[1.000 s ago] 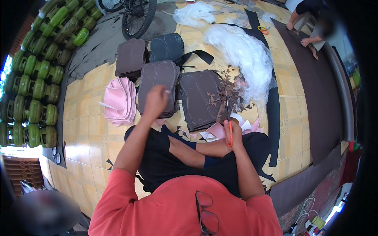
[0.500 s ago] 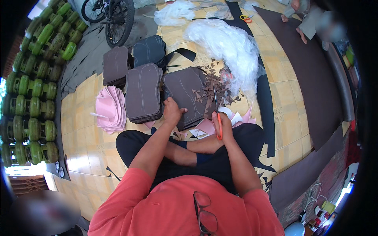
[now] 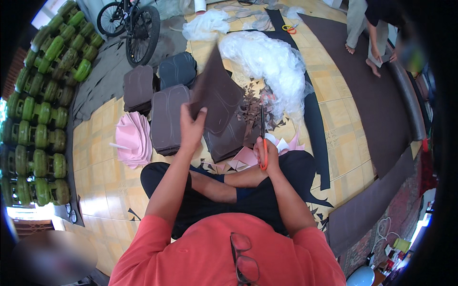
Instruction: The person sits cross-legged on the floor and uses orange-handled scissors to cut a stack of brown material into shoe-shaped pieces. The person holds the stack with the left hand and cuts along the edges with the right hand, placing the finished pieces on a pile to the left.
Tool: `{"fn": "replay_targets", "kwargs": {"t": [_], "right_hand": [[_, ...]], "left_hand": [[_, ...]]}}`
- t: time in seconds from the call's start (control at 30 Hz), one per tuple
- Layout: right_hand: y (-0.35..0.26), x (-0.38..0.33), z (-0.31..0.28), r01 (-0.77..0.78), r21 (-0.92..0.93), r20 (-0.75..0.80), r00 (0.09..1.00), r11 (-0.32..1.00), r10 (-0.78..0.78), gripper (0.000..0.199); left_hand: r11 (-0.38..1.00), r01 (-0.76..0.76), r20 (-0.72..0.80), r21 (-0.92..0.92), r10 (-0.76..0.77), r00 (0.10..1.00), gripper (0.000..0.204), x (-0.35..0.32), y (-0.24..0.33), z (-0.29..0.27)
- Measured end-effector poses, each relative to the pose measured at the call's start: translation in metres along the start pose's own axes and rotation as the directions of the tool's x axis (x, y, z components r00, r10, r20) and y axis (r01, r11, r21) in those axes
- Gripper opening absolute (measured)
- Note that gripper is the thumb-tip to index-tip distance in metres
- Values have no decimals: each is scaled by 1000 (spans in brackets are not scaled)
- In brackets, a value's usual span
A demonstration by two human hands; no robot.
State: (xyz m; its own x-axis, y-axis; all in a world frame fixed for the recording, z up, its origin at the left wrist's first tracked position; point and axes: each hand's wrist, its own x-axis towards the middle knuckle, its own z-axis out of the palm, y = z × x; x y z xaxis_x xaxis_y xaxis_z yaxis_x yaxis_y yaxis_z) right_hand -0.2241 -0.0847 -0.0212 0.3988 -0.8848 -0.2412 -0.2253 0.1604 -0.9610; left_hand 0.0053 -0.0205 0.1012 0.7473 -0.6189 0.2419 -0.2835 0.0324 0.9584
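My left hand is closed on the edge of a dark brown sheet piece, which it holds tilted up and slightly blurred. Under it lies a stack of brown pieces, partly covered by the lifted sheet. My right hand grips a pair of scissors by orange handles, blades pointing away from me. Small brown triangular scraps are heaped beside the blades. Left of my left hand stands another brown stack with pale outlines drawn on top.
Further back are a smaller brown stack and a blue-grey one. A pink pile lies at left, crumpled clear plastic ahead. Yellow-and-red scissors rest on a black strip. A person stands by a brown roll.
My left hand has risen from the stack, lifting a brown sheet piece up and tilting it. My right hand still holds the scissors in about the same place. The other person has shifted.
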Motion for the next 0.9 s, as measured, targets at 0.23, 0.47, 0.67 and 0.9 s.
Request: {"fn": "replay_targets", "kwargs": {"t": [0.23, 0.47, 0.67, 0.9], "right_hand": [[11, -3, 14, 249, -204, -28, 965, 947, -260, 40], [-102, -38, 38, 451, -197, 85, 892, 871, -443, 35], [-108, -30, 37, 514, -260, 124, 857, 818, -500, 40], [-117, -36, 28, 344, -191, 296, 913, 919, -281, 40]], "left_hand": [[744, 306, 195, -594, -236, 952, 36, -40, 22, -52], [708, 278, 131, -650, -255, 958, 35, -60, 24, -70], [683, 313, 200, -660, -241, 950, 35, -59, 28, -76], [726, 312, 156, -612, -277, 948, 35, -47, 15, -91]]}}
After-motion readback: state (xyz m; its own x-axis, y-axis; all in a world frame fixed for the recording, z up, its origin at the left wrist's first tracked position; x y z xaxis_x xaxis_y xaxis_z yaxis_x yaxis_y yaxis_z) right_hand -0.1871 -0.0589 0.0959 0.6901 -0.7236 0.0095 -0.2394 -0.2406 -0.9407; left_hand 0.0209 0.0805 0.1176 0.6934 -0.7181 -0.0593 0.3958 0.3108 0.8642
